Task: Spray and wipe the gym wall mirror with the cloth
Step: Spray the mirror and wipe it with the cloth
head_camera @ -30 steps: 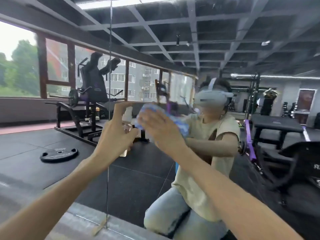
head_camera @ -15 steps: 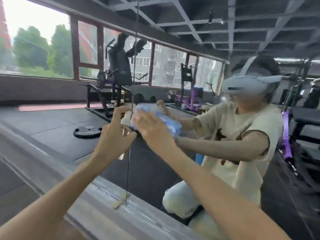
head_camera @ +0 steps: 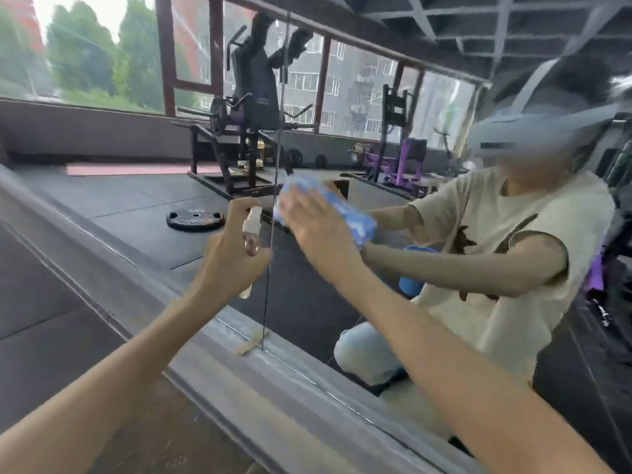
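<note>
mirror [head_camera: 307,302]: glossy glass | cloth [head_camera: 345,213]: soft fabric | bottle [head_camera: 251,234]: clear plastic

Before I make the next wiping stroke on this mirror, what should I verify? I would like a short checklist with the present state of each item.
1. Cloth pressed flat on the mirror by the right hand: ok.
2. Spray bottle firmly gripped in the left hand: ok.
3. Nozzle aimed at the glass: cannot tell, too blurred.
4. Glass wet with spray where the cloth sits: cannot tell.
5. Path to the left free for the stroke: not ok, the left hand and bottle are close beside the cloth.
</note>
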### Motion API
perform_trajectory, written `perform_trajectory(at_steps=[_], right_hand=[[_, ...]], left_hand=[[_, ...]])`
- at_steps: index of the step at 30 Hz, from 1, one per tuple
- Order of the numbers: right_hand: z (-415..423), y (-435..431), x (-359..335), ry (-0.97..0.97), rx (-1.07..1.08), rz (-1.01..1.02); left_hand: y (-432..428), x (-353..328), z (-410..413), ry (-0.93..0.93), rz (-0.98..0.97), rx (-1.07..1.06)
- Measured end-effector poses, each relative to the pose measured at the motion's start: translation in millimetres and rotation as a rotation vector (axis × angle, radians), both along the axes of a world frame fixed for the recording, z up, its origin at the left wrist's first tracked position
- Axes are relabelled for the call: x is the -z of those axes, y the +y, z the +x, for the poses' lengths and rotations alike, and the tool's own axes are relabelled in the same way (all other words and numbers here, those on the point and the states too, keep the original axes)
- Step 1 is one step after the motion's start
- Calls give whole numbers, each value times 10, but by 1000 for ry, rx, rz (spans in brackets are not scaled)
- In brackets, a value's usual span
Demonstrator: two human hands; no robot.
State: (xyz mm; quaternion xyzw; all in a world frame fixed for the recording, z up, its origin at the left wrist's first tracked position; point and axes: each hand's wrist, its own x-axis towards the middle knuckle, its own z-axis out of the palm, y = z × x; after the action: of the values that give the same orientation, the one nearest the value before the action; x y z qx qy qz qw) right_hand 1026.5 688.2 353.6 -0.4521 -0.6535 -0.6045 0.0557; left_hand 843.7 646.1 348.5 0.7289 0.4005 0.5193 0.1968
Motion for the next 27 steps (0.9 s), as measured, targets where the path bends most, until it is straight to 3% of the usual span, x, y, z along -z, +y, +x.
perform_trajectory(at_steps=[3, 7, 10, 13, 16, 18, 21, 27], right_hand=[[0, -296, 1445, -114, 160, -413], [70, -355, 1739, -198, 241, -622], [82, -329, 1028, -95, 145, -534], [312, -506, -283, 117, -32, -155], [798, -1090, -1553, 310, 23, 134], [1135, -1639, -1985, 397, 75, 223], [1476, -2181, -1970, 325, 136, 230], [1763, -2434, -1118, 282, 102, 265]], left_hand=[[-6, 184, -54, 45, 7, 37], [1, 281, -121, 114, 18, 26], [-87, 225, -28, 108, 35, 57], [-203, 94, 171, 69, 87, 144], [-375, -39, 390, 88, 115, 264], [-529, -84, 570, 128, 119, 303], [-818, -65, 876, 192, 132, 360], [-1248, 153, 1280, 365, 214, 465]])
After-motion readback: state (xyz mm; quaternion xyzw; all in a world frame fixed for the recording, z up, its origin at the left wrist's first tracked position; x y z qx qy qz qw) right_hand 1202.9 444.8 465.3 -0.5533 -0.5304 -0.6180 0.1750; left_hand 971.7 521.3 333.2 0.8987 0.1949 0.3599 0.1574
